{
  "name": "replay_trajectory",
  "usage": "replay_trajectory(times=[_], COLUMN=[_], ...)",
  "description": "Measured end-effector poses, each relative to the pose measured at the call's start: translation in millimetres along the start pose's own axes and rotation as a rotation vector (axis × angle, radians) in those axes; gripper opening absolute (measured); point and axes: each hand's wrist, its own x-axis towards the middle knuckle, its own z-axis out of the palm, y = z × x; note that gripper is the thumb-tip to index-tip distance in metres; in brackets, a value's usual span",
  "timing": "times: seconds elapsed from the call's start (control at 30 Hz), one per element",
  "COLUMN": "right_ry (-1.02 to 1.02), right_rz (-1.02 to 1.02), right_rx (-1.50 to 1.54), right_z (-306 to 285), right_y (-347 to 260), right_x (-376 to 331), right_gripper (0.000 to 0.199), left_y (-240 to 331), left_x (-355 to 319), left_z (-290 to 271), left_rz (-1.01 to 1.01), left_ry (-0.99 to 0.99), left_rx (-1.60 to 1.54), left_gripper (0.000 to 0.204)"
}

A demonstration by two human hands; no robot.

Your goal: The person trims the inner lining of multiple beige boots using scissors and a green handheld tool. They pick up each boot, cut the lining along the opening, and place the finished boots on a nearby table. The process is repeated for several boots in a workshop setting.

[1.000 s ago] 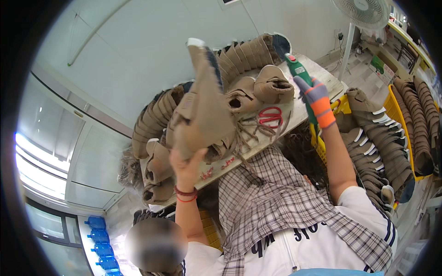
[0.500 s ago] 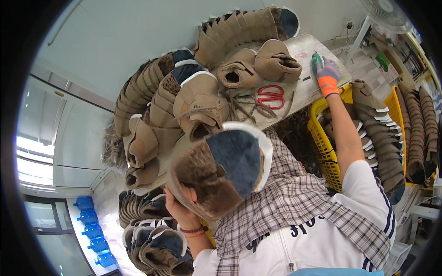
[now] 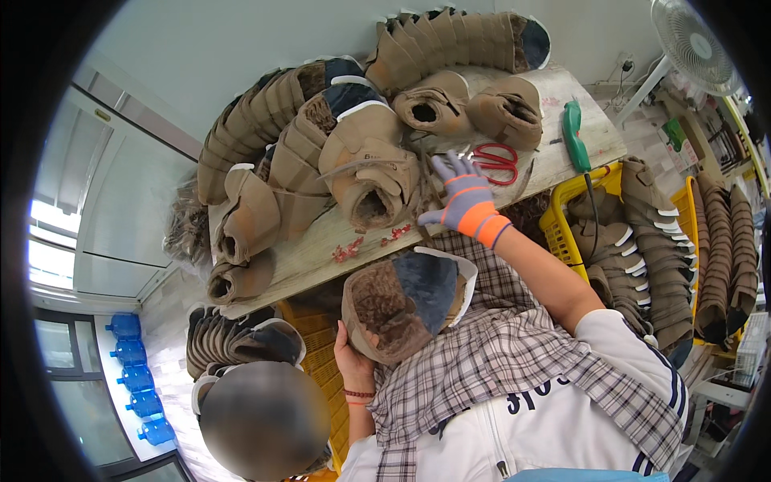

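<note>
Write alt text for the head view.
A person's bare left hand holds a fur-lined tan boot sole-up, while the gloved right hand reaches to a wooden table piled with similar boots, beside red scissors and a green tool.

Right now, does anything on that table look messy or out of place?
Mostly the crowding: tan boots lie tipped over and heaped across the wooden table, some stacked on each other. Small red bits are scattered near its front edge. The red scissors lie open beside the gloved right hand. Nothing looks broken.
</note>
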Motion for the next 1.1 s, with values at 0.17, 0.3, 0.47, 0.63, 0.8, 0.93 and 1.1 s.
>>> replay_trajectory(times=[0.17,0.3,0.47,0.63,0.8,0.93,1.1], right_ry=[-0.101,-0.012,-0.53,-0.861,-0.088,-0.828,0.092], right_rz=[-0.014,-0.226,-0.345,-0.399,-0.005,-0.3,-0.186], right_rx=[0.005,0.095,-0.111,0.067,-0.395,-0.522,-0.079], right_z=[48,49,-32,-91,-49,-76,-49], right_y=[-5,26,76,137,154,92,122], right_x=[20,16,-52,-80,-52,-73,-22], right_gripper=[0.07,0.019,0.014,0.05,0.018,0.02,0.017], left_y=[-2,0,3,5,7,12,11], left_x=[3,4,1,4,5,2,9], left_z=[19,-6,-9,-4,-5,3,-7], left_rz=[0.003,-0.003,0.014,-0.005,-0.005,0.004,-0.057], left_ry=[0.086,-0.019,-0.02,-0.052,-0.011,0.044,-0.154], left_rx=[-0.013,-0.051,-0.02,-0.012,0.035,0.051,0.029], left_gripper=[0.026,0.027,0.027,0.026,0.028,0.03,0.033])
